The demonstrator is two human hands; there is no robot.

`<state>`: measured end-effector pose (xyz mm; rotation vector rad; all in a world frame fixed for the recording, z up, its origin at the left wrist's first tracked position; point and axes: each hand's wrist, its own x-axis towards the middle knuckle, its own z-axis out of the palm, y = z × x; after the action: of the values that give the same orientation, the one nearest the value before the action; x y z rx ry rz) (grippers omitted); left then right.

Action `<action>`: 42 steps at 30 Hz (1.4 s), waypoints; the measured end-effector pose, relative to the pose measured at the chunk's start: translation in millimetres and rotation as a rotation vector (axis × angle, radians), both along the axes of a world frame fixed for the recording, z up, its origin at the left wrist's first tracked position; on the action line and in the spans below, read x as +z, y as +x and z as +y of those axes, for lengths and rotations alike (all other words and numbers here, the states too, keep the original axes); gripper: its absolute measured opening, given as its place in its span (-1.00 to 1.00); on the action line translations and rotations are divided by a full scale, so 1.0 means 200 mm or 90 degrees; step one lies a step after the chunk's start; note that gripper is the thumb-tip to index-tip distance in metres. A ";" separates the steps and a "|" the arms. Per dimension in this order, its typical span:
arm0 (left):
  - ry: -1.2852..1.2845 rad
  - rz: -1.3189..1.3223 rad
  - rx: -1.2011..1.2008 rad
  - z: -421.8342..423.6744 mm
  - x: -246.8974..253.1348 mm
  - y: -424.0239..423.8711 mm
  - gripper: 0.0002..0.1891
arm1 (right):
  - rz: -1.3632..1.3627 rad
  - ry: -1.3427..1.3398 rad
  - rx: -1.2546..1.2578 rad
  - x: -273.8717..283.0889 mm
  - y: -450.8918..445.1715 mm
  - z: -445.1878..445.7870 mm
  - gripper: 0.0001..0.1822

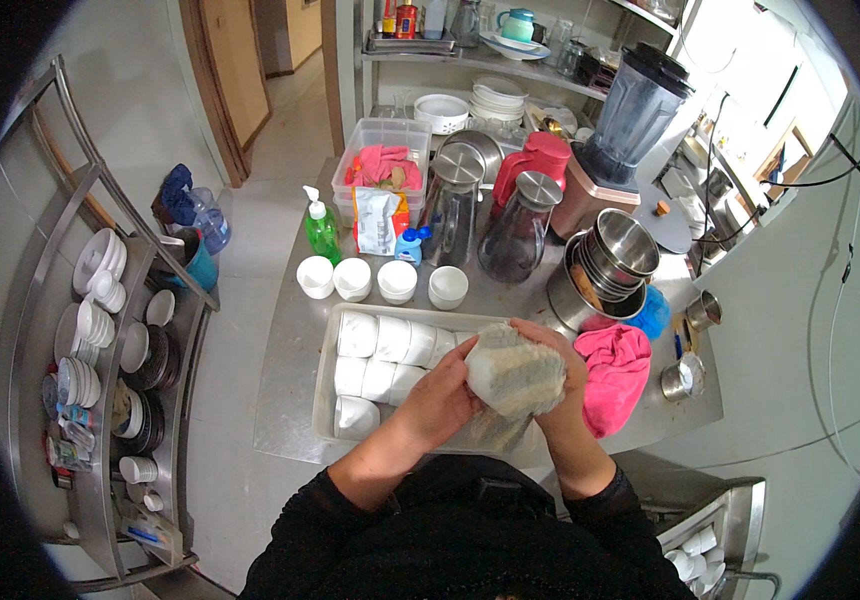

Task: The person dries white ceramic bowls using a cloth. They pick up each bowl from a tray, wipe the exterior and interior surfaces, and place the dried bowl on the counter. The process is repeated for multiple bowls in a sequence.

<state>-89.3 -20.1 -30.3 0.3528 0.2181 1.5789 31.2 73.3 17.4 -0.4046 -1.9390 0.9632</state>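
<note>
Above the right part of a pale plastic tray (323,375), my left hand (441,397) grips the side of a white cup (484,373). My right hand (561,360) presses a greyish-beige cloth (531,379) around the same cup, and part of the cloth hangs down below it. The cup's opening is hidden. White cups (355,335) lie on their sides in rows in the tray. Behind the tray, several more white cups (448,288) stand upright in a line on the steel table (287,405). Right of my right hand lies a pink cloth (614,375).
A green pump bottle (321,231), glass jugs (518,232), a red jug (531,169) and a blender (632,112) stand at the back. Steel bowls (625,244) are stacked at the right. Shelves of dishes (134,315) stand left; a sink (752,517) holding cups is at the lower right.
</note>
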 end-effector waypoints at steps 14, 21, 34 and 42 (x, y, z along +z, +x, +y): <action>-0.015 0.106 0.108 -0.02 -0.03 0.03 -0.52 | -0.049 0.210 0.008 0.05 -0.03 -0.05 -0.61; 0.114 0.150 0.164 -0.03 -0.03 0.05 -0.52 | 0.045 -0.431 0.135 -0.02 -0.01 -0.03 -0.59; -0.020 0.063 0.082 -0.04 0.02 0.03 -0.50 | -0.034 0.376 -0.034 0.03 -0.02 -0.02 -0.57; 0.052 0.090 0.091 -0.05 0.00 0.00 -0.38 | -0.008 -0.090 0.061 -0.01 -0.01 -0.02 -0.56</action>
<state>-89.8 -30.1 -29.4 0.5235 0.2944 1.7083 28.6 70.2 15.9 -0.4024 -1.9224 1.1664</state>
